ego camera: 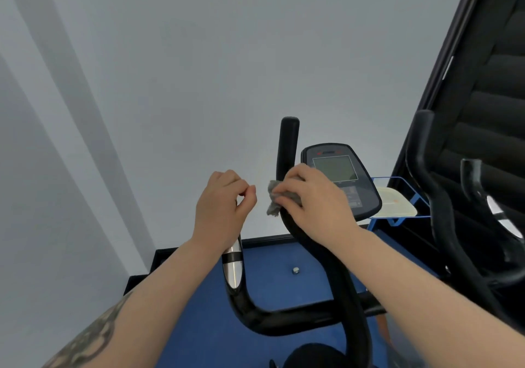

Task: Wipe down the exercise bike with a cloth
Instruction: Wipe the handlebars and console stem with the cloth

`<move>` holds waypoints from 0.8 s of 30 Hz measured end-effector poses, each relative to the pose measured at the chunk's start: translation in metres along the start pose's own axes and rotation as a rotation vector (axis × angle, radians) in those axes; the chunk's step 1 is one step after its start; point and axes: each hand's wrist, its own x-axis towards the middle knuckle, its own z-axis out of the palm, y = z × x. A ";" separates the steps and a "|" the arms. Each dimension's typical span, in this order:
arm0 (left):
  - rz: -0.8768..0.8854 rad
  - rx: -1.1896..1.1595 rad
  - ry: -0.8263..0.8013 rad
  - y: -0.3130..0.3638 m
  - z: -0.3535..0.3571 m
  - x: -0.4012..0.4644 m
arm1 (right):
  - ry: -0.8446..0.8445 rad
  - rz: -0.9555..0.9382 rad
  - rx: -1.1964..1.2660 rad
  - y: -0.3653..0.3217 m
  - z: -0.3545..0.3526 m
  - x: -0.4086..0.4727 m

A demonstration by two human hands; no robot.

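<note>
The exercise bike's black handlebars [287, 320] rise in front of me, with a grey console [341, 177] behind the right bar. My right hand [315, 200] grips a grey cloth [277, 200] wrapped around the upright right bar [288, 140]. My left hand [224, 208] is curled around the top of the left bar, just above its chrome pulse sensor [233, 268]. The left grip itself is hidden under the hand.
A second black exercise machine [443, 197] stands close on the right, in front of a dark slatted panel [497, 97]. A blue rack with a pale tray [396, 205] sits behind the console. Blue floor [272, 276] lies below, a grey wall ahead.
</note>
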 end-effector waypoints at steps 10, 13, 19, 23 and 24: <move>-0.007 0.002 -0.007 -0.001 0.000 -0.001 | 0.060 0.083 0.022 -0.002 0.004 0.002; -0.010 -0.010 -0.013 0.000 -0.001 -0.002 | 0.125 0.123 -0.042 -0.017 0.014 -0.019; -0.008 -0.033 0.000 0.001 -0.002 -0.002 | 0.028 0.063 -0.020 -0.004 0.002 -0.001; -0.008 -0.061 -0.006 0.003 -0.003 -0.003 | 0.088 0.111 0.004 -0.010 0.010 -0.010; -0.011 -0.064 -0.010 0.003 -0.003 -0.003 | 0.089 0.087 0.010 -0.011 0.009 -0.024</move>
